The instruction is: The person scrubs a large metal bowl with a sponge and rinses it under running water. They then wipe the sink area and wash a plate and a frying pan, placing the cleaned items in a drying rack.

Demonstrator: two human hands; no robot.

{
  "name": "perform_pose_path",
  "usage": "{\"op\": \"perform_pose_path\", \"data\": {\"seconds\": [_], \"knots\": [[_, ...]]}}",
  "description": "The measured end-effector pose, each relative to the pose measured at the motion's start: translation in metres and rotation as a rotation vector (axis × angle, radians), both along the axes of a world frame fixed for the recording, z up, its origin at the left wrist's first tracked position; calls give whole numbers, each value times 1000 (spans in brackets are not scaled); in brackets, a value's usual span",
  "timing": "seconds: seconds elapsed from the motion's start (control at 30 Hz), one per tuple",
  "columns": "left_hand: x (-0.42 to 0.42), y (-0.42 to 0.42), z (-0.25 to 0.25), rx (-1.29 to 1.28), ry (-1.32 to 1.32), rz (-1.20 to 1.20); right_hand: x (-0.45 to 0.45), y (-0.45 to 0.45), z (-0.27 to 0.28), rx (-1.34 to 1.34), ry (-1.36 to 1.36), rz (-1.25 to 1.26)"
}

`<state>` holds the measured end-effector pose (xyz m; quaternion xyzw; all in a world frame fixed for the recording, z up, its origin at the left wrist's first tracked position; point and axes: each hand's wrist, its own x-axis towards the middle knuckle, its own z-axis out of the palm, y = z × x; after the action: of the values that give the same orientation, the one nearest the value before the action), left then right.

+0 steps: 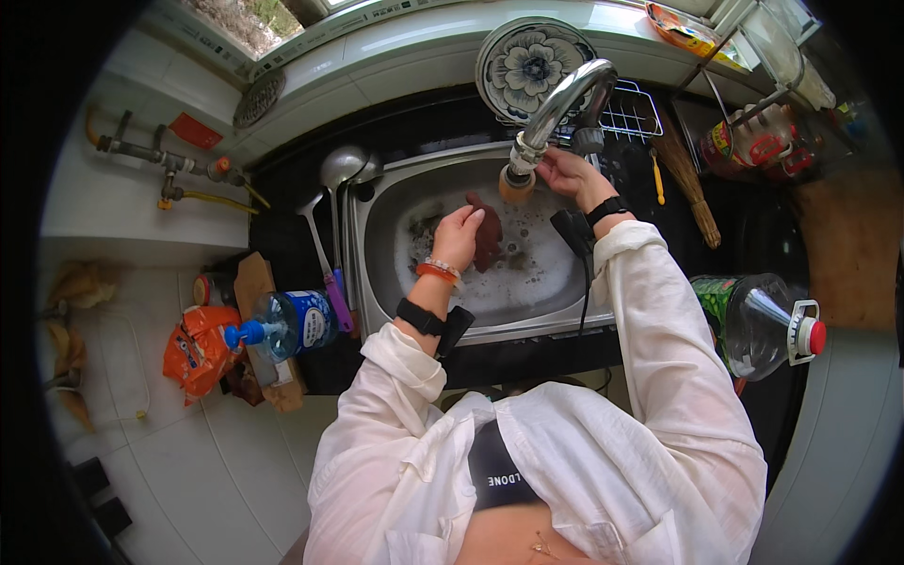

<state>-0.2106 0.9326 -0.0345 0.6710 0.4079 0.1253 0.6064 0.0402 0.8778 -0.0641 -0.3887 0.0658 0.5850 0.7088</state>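
Note:
My left hand pinches a reddish-brown wet cloth that hangs over the stainless steel sink. Suds and soapy water with dark bits cover the sink's floor. My right hand is at the back right of the sink, beside the spout end of the chrome faucet; its fingertips are partly hidden behind the faucet, and what they touch cannot be told. An orange-brown fitting forms the spout's tip. Both wrists wear black straps with small dark devices.
Patterned plates and a wire rack stand behind the faucet. Metal ladles and a purple-handled utensil lie left, near a blue pump bottle. A straw brush, yellow-handled tool and large plastic jug are right.

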Motion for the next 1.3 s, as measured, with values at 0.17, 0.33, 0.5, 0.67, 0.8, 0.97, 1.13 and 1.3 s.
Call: {"op": "perform_pose_path", "data": {"seconds": [0.17, 0.33, 0.5, 0.67, 0.8, 0.97, 1.13, 1.3], "knots": [[13, -12, -32, -282, -77, 127, 9, 13, -15, -15, 56, 9], [21, -20, -33, -507, -22, 230, 7, 16, -8, -52, -1, 43], [29, -23, -21, -525, 12, 263, -9, 6, 0, -232, -346, 270], [35, -33, -32, -405, -336, 179, -109, -43, 3, -429, -199, 117], [34, -65, -16, -344, -302, 147, -137, -62, -1, -116, 118, 32], [27, -48, -14, 334, -113, 99, -158, -51, -19, 125, 203, -58], [41, -80, -32, 251, -256, 0, -130, -55, 3, -162, 99, 84], [47, -34, -59, 384, -61, -6, -156, -50, 4, 183, 117, 22]]}}
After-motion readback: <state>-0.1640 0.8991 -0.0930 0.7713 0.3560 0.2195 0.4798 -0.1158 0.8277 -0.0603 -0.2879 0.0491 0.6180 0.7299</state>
